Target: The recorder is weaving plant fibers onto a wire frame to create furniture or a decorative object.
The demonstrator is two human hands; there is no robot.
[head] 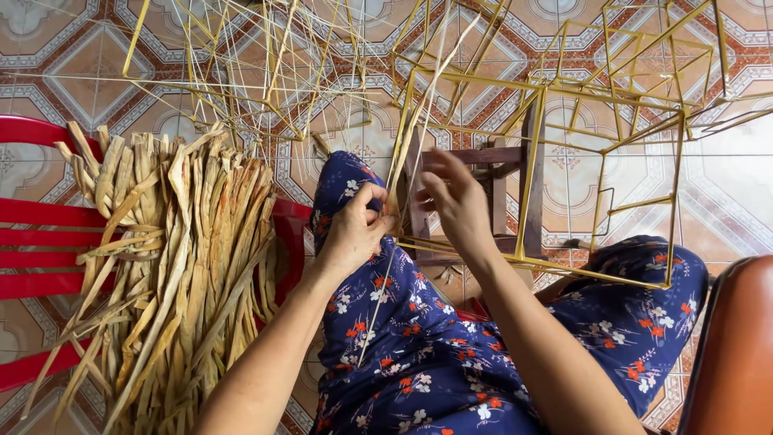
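Yellow wire frame, box-shaped, resting over the knees and over a small dark wooden stool. Thin pale strands running up along the near left corner bar of the frame, with one loose strand hanging down over the lap.

Left hand at that corner bar, fingers curled in tight, pinching the pale strands against the bar. Right hand just beside it, touching the same bar from the other side, fingers half open and bent; hard to tell if anything sits between them. Both hands close together, low in the middle of the view.

Underneath, dark blue trousers with red and white flowers, knees spread wide, the stool between them.

To the left, a big bundle of dry tan leaf strips, flat and long, lying across a red plastic chair. Some strips sticking up, some hanging down off the seat.

Farther up, more yellow wire frames stacked and tangled on the floor, with thin strands woven over some of them. Floor of patterned tiles in brown, white and grey. At the bottom right corner, the rounded edge of a brown seat.
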